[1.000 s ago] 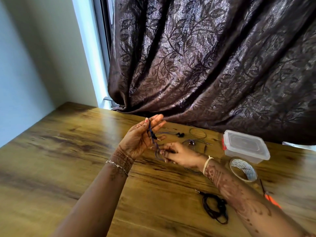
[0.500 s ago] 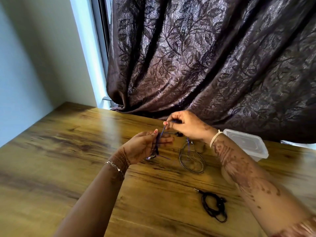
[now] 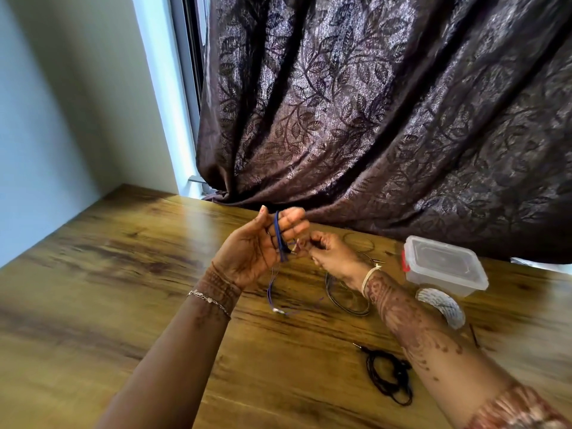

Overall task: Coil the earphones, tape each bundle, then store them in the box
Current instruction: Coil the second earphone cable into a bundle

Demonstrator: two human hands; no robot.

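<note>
On the wooden tabletop [image 3: 123, 289] by a dark curtain [image 3: 371, 119], coiling is under way: left of the lidded, seemingly empty box [image 3: 442, 267], the left hand [image 3: 253, 252] carries blue earphones [image 3: 280, 239] looped round near-straight fingers while the right hand [image 3: 334, 258] pinches the loose cord, whose dangling tail needs winding next.

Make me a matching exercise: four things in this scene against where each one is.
Things:
1. blue earphone cord
2. clear plastic lidded box
3. white tape roll
4. black earphone bundle

Places:
A. nearest the camera, on the wooden table
B. wound round fingers of the left hand
C. far right, beside the brown curtain
D. just in front of the box

Pairs: 1-B, 2-C, 3-D, 4-A
</note>
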